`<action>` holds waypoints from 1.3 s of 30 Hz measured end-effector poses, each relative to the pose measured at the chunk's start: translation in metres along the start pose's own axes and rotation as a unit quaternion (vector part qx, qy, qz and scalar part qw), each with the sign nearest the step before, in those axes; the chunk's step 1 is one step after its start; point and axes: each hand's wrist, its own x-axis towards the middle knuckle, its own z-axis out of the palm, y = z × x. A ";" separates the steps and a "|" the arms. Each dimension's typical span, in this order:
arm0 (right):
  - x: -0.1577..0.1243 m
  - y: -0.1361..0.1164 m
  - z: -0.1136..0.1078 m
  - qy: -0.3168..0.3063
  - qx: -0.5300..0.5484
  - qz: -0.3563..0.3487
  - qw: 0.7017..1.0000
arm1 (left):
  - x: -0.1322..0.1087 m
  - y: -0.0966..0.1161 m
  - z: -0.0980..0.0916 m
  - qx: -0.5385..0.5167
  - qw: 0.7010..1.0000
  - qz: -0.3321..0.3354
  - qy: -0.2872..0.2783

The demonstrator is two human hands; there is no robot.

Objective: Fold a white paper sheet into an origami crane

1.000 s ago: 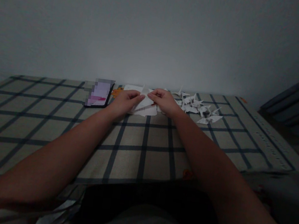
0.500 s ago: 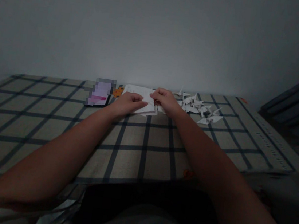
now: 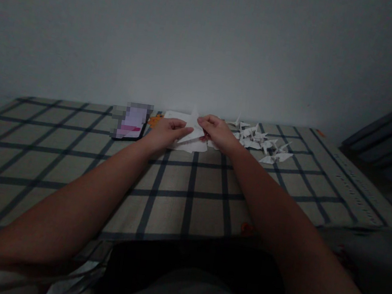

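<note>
Several folded paper birds point(image 3: 251, 137) sit finished on the bench point(image 3: 207, 182). Left hand point(image 3: 166, 132) and right hand point(image 3: 217, 131), fingers nearly closed, pinch a partly folded paper point(image 3: 195, 133) between them; its shaping looks incomplete. Flat sheets point(image 3: 198, 147) beneath appear unfolded.

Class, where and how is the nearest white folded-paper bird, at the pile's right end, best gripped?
Probably pinch the nearest white folded-paper bird lightly by its right-pointing flap, from the near right: it juts outward, while other white paper birds crowd behind.
</note>
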 end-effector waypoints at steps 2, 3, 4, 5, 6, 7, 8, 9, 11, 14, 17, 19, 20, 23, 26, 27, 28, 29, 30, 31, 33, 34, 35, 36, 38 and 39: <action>-0.001 0.001 0.000 -0.030 -0.016 0.011 0.999 | 0.000 0.003 0.001 -0.017 0.999 -0.014 0.041; -0.001 0.002 0.000 -0.038 -0.022 0.012 0.999 | 0.000 0.004 0.001 -0.028 0.998 -0.026 0.050; -0.001 0.002 0.000 -0.040 -0.026 0.009 0.999 | -0.001 0.004 0.002 -0.044 0.997 -0.039 0.051; -0.001 0.003 0.000 -0.037 -0.028 0.004 0.999 | -0.001 0.004 0.002 -0.061 0.996 -0.049 0.046; -0.001 0.003 0.000 -0.032 -0.028 0.000 0.999 | 0.000 0.004 0.003 -0.073 0.995 -0.055 0.035; -0.001 0.002 0.000 -0.026 -0.029 -0.002 0.999 | 0.000 0.003 0.003 -0.079 0.995 -0.057 0.026; -0.001 0.002 0.000 -0.020 -0.030 -0.003 0.999 | 0.000 0.002 0.003 -0.079 0.995 -0.057 0.020; -0.001 0.001 0.000 -0.014 -0.032 -0.003 0.999 | 0.001 0.001 0.003 -0.073 0.996 -0.056 0.017; -0.002 -0.002 0.000 -0.010 -0.037 0.006 0.999 | 0.002 0.000 0.001 -0.047 0.997 -0.055 0.017; -0.004 -0.006 0.002 -0.027 -0.051 0.020 0.998 | 0.002 0.001 -0.002 -0.029 0.998 -0.056 0.012; -0.005 -0.006 0.002 -0.035 -0.065 0.013 0.997 | 0.002 0.003 -0.002 -0.038 0.998 -0.057 0.008; -0.004 -0.004 0.001 -0.026 -0.067 0.002 0.997 | 0.003 0.003 -0.001 -0.063 0.996 -0.061 -0.008; -0.003 -0.002 0.000 -0.020 -0.064 -0.003 0.998 | 0.004 0.002 0.000 -0.087 0.994 -0.064 -0.020; 0.000 0.002 -0.001 -0.005 -0.049 -0.005 0.999 | 0.006 -0.003 0.000 -0.157 0.984 -0.070 -0.052; 0.002 0.002 -0.001 0.004 -0.027 0.002 1.000 | 0.009 -0.007 -0.001 -0.203 0.975 -0.068 -0.060; 0.003 0.002 -0.001 0.005 -0.021 0.006 1.000 | 0.009 -0.008 -0.001 -0.210 0.973 -0.068 -0.059; 0.003 0.001 -0.001 0.007 -0.018 0.008 1.000 | 0.009 -0.008 -0.002 -0.216 0.972 -0.068 -0.058; 0.003 0.001 -0.001 0.009 -0.017 0.011 1.000 | 0.009 -0.007 -0.001 -0.220 0.971 -0.071 -0.057; 0.003 0.000 -0.001 0.012 -0.020 0.012 1.000 | 0.009 -0.007 -0.001 -0.223 0.971 -0.073 -0.051; 0.003 -0.001 -0.001 0.013 -0.026 0.010 1.000 | 0.009 -0.006 -0.001 -0.227 0.970 -0.076 -0.041; 0.001 -0.002 -0.002 0.012 -0.042 0.003 0.999 | 0.008 -0.005 0.000 -0.235 0.968 -0.081 -0.020; 0.001 -0.002 -0.001 0.008 -0.051 0.000 0.999 | 0.007 -0.004 0.001 -0.237 0.968 -0.083 -0.014; 0.000 -0.002 -0.001 0.002 -0.060 -0.002 0.998 | 0.007 -0.004 0.001 -0.238 0.968 -0.084 -0.008; 0.000 -0.002 -0.001 -0.003 -0.065 -0.003 0.998 | 0.008 -0.004 0.001 -0.233 0.969 -0.083 -0.002; 0.000 -0.001 0.000 -0.002 -0.063 -0.005 0.998 | 0.009 -0.004 0.001 -0.213 0.974 -0.076 0.025; 0.000 0.000 0.000 0.005 -0.058 -0.007 0.998 | 0.009 -0.005 0.001 -0.200 0.976 -0.072 0.048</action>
